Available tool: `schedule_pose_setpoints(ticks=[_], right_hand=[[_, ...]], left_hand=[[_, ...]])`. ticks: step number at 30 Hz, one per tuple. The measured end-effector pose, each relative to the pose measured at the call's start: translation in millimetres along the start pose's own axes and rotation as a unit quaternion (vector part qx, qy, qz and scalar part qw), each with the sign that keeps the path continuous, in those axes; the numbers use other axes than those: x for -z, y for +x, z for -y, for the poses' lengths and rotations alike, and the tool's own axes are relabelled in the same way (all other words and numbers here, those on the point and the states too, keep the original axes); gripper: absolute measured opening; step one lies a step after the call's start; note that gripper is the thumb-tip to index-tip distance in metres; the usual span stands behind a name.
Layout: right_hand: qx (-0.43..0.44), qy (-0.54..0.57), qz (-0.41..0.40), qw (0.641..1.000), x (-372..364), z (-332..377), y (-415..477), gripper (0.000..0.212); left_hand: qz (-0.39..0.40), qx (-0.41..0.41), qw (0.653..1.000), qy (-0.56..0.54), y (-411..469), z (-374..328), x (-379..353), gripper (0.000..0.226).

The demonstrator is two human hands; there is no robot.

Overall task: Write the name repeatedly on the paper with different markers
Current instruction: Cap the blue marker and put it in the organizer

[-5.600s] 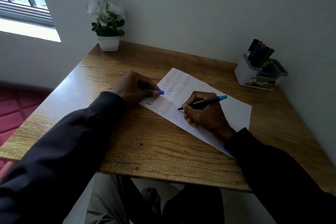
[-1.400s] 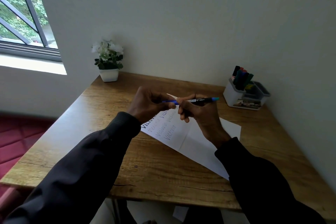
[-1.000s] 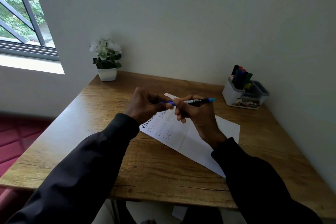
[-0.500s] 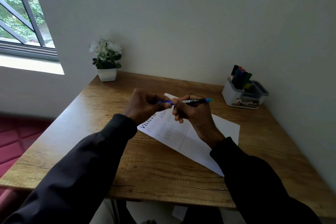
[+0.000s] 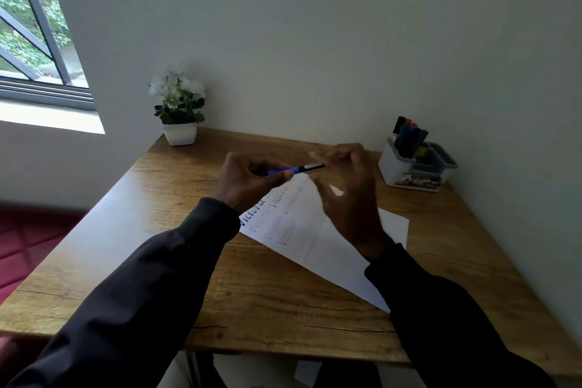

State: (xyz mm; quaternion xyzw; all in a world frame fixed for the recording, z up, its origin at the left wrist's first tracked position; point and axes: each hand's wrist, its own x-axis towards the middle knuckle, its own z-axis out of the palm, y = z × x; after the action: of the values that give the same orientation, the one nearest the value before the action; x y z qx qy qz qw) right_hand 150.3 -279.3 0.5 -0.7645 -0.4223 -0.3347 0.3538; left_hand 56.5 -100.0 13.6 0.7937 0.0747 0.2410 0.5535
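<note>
Blue-capped marker (image 5: 296, 169), dark barrel, held level above the paper (image 5: 318, 239), cap end toward the left hand (image 5: 248, 179). Left hand pinched tight on the capped end. Right hand (image 5: 349, 189) blurred, fingers spread loose near the barrel's other end; contact unclear. Paper lies angled on the wooden desk (image 5: 271, 302), several faint handwritten name rows near its left end. More markers stand in the white organizer (image 5: 412, 167) at back right
</note>
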Motion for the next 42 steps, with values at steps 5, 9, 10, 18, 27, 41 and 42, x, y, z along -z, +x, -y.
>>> schedule_pose_setpoints(ticks=[5, 9, 10, 18, 27, 41, 42], right_hand=[[0.029, -0.076, 0.038, 0.996, -2.1, -15.8, 3.2, 0.022], [-0.082, -0.008, -0.008, 0.997, 18.2, -36.2, 12.0, 0.017], [-0.115, 0.013, -0.025, 0.993, 25.4, -42.3, 15.0, 0.019], [-0.225, 0.041, -0.135, 0.964, 78.8, -113.7, 36.0, 0.067], [-0.184, -0.025, -0.138, 0.973, 99.4, -155.4, 58.8, 0.066], [-0.178, -0.076, -0.060, 0.979, 73.1, -184.2, 54.5, 0.048], [-0.175, -0.084, -0.059, 0.979, 72.1, -186.5, 53.5, 0.045]], left_hand=[[-0.006, -0.026, 0.999, -0.033, 5.5, -14.4, -18.0, 0.020], [-0.014, -0.009, 0.996, -0.088, 13.6, -23.6, -30.0, 0.021], [-0.010, -0.006, 0.995, -0.096, 16.0, -23.2, -33.1, 0.021], [-0.004, 0.005, 0.994, -0.109, 24.2, -15.6, -45.8, 0.021], [-0.006, 0.021, 0.993, -0.116, 29.4, -16.4, -55.9, 0.017], [-0.010, 0.010, 0.996, -0.089, 33.0, -13.3, -55.1, 0.019], [-0.010, 0.009, 0.996, -0.088, 33.1, -12.3, -54.2, 0.018]])
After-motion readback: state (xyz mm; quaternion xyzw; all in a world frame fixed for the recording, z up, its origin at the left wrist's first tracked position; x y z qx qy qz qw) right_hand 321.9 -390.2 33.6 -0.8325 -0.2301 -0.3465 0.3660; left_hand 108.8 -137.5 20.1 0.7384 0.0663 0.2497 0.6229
